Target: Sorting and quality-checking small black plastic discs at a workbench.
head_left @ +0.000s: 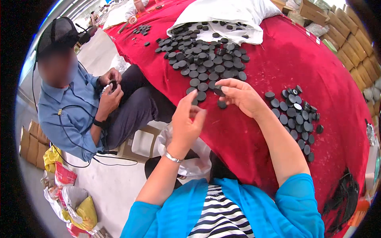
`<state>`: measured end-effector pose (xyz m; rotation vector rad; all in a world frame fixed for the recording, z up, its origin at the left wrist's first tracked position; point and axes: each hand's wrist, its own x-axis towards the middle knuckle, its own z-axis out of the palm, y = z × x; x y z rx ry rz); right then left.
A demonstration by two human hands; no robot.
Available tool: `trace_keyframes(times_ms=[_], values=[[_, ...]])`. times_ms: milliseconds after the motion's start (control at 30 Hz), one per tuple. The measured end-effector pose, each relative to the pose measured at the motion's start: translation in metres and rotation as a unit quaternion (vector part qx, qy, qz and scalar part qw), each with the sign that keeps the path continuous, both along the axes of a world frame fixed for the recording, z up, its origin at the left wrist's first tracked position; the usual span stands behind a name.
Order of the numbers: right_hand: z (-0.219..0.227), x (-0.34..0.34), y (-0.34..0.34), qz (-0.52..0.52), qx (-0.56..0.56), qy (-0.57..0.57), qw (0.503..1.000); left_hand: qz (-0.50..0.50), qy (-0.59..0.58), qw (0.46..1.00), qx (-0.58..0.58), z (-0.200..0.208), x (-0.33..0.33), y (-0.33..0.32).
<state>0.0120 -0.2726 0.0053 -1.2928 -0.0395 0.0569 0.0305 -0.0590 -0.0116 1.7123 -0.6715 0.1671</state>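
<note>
So the black disc (218,91) is pinched in the right hand (243,97) — round, so no real long axis — just right of the loosely spread, empty-looking left hand (186,123), over the red-draped worktop (248,137).

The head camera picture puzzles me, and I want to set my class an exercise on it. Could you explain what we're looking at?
No machine is at work here: these are a person's bare hands, seen from above by a wide fisheye camera worn on that person's head. Straight edges therefore bend near the rim.

The right hand pinches a black disc at its fingertips. The left hand is open beside it and appears empty.

On the red cloth lie a large spread of discs, reaching into an open white sack, and a smaller group to the right.

At left, a seated co-worker holds a dark round piece.
</note>
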Motion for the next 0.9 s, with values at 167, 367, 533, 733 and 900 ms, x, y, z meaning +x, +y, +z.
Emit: trace_keyframes(times_ms=[167,367,533,733,900], values=[[0.008,-0.008,0.023,0.074,0.096,0.046,0.992,0.003,-0.105,0.994,0.034,0.019,-0.006,-0.016],[0.007,-0.006,0.031,0.066,0.042,0.041,0.996,0.024,-0.037,0.999,0.005,0.005,0.0,-0.008],[0.009,-0.008,0.036,0.059,-0.014,0.01,0.998,-0.012,0.091,0.993,-0.076,0.004,0.001,-0.002],[0.011,-0.01,0.043,0.051,-0.036,-0.007,0.998,-0.072,0.164,0.972,-0.152,0.003,0.0,0.004],[0.009,-0.011,0.048,0.048,-0.051,-0.018,0.997,-0.093,0.236,0.953,-0.167,0.002,-0.003,0.008]])
